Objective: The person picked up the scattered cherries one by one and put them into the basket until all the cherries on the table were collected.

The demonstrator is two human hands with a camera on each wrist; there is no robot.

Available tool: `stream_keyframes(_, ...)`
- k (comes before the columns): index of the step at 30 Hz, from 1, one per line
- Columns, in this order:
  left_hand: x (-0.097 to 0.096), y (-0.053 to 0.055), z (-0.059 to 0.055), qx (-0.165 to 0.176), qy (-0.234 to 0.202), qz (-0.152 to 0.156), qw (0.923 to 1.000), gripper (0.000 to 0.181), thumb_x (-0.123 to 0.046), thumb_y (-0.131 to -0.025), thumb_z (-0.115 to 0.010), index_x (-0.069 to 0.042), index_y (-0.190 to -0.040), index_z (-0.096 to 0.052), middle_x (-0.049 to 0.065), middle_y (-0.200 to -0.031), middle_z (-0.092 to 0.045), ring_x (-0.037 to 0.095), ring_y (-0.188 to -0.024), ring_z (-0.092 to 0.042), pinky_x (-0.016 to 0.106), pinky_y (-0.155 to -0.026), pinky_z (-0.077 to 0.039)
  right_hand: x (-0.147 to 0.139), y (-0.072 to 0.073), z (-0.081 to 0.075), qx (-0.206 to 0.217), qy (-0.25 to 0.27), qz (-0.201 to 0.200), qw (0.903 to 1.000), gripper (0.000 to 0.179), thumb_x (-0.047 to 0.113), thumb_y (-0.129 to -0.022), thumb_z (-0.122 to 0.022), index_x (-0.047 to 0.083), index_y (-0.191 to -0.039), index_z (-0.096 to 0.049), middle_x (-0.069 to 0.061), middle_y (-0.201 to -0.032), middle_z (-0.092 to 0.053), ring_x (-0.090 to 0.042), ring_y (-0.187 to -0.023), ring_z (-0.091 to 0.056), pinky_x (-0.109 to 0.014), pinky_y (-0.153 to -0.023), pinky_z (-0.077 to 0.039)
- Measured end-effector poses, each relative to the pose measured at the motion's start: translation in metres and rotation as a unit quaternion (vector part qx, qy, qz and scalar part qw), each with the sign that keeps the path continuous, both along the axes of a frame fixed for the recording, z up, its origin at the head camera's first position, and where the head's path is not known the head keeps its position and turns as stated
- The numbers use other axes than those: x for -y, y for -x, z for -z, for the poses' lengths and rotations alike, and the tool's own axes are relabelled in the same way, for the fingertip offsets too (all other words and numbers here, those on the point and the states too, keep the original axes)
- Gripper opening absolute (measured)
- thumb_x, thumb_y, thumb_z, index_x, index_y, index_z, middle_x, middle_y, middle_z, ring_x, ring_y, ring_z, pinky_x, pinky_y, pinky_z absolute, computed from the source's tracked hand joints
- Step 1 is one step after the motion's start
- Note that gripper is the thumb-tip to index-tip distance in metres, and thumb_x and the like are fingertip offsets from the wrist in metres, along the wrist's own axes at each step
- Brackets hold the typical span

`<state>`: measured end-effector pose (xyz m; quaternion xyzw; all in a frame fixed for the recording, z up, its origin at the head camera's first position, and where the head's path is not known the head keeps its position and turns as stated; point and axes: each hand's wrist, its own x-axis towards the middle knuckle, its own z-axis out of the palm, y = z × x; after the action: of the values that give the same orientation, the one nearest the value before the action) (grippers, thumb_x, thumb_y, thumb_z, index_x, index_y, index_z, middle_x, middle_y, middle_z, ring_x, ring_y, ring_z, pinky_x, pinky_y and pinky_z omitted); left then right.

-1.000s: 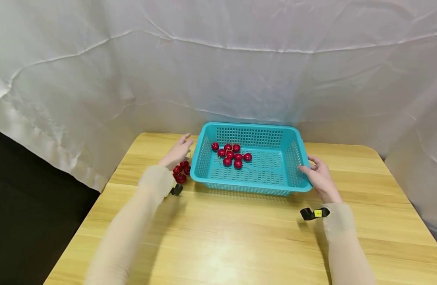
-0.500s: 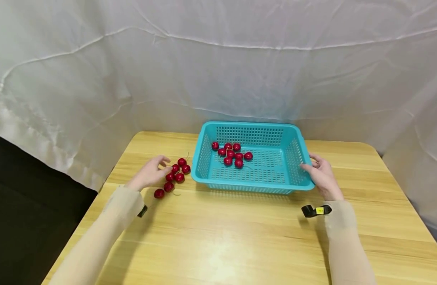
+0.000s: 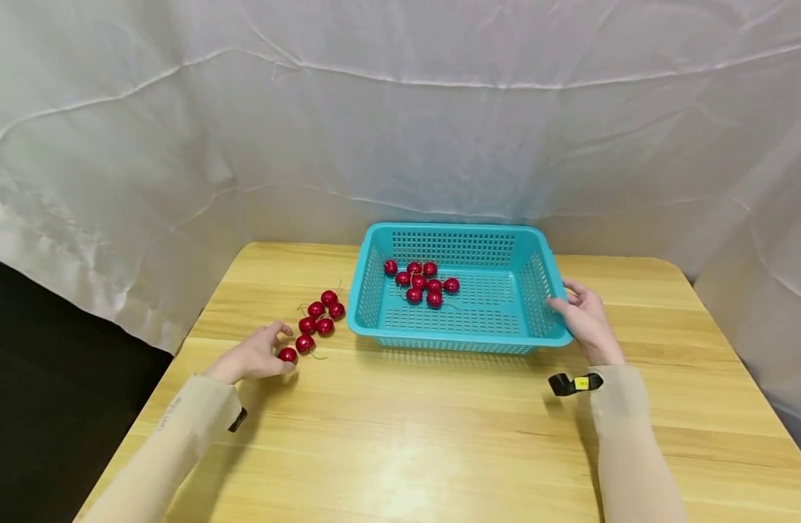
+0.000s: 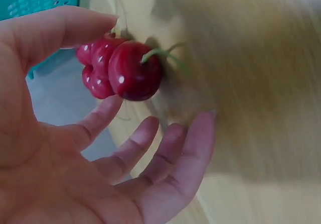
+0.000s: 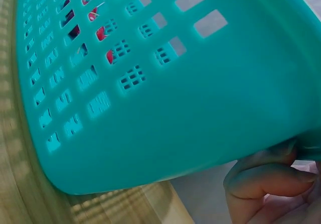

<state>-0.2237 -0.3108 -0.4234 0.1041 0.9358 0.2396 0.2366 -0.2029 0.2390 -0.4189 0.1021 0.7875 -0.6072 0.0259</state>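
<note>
In the head view my left hand (image 3: 256, 354) reaches around the nearest cherry (image 3: 287, 355) of a group on the table's left side. The left wrist view shows its thumb and fingers spread and bent a little about that cherry (image 4: 134, 71), with no firm pinch to be seen. Several more red cherries (image 3: 324, 326) lie beyond it, some with thin green stems. My right hand (image 3: 588, 323) grips the right rim of a turquoise plastic basket (image 3: 462, 343), thumb inside. In the right wrist view curled fingers (image 5: 266, 181) hold under the basket's rim. Several cherries (image 3: 418, 282) lie inside the basket.
The basket stands at the back of a light wooden table (image 3: 400, 428), just right of the loose cherries. A pale grey curtain (image 3: 400, 131) hangs behind the table, and something black (image 3: 54, 392) lies past its left edge.
My left hand has moved from beside the basket's left wall, back toward me and leftward, to the nearest cherry. The right hand has kept its grip on the basket rim.
</note>
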Motion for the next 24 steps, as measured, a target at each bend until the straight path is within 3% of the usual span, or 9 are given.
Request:
stream_keyframes(3,-0.003,-0.001,0.001,-0.011,0.012,-0.002,0.9999,0.064,-0.024,-0.079,-0.076,-0.004,-0.132,-0.047,0.027,-0.126,-0.052,0.039,-0.112,-0.055,0.056,-0.089,-0.052,0.001,0.001,-0.001,-0.002,0.002,0.001,1.0000,0.068,0.015,-0.101,-0.053,-0.003,-0.158,-0.021,-0.003,-0.116,-0.067,-0.001,-0.087,-0.071,-0.026,-0.074,-0.062)
stream_keyframes(10,-0.010,-0.003,0.003,-0.037,0.042,-0.001,0.9984,0.061,-0.024,-0.074,-0.077,-0.003,-0.125,-0.049,0.028,-0.126,-0.053,0.037,-0.110,-0.055,0.058,-0.092,-0.052,0.005,0.002,-0.001,-0.017,0.028,0.004,0.9994,0.066,0.009,-0.099,-0.055,-0.007,-0.155,-0.025,0.019,-0.092,-0.068,-0.001,-0.083,-0.071,-0.024,-0.071,-0.062)
stream_keyframes(16,-0.016,-0.002,0.009,-0.041,0.052,-0.013,0.9977,0.052,-0.021,-0.074,-0.077,-0.004,-0.117,-0.051,0.019,-0.115,-0.057,0.028,-0.100,-0.053,0.049,-0.086,-0.053,0.003,0.001,-0.001,-0.016,0.029,0.004,0.9994,0.065,0.009,-0.099,-0.055,-0.006,-0.155,-0.026,0.015,-0.096,-0.069,-0.001,-0.085,-0.071,-0.025,-0.072,-0.062)
stream_keyframes(24,-0.027,0.003,0.014,-0.039,0.086,-0.026,0.9951,0.052,-0.017,-0.071,-0.075,0.000,-0.115,-0.053,0.020,-0.110,-0.059,0.032,-0.100,-0.057,0.053,-0.091,-0.053,-0.001,-0.001,-0.001,-0.016,0.018,0.008,0.9997,0.064,0.010,-0.099,-0.055,-0.007,-0.154,-0.027,0.007,-0.104,-0.070,-0.001,-0.087,-0.071,-0.025,-0.072,-0.062)
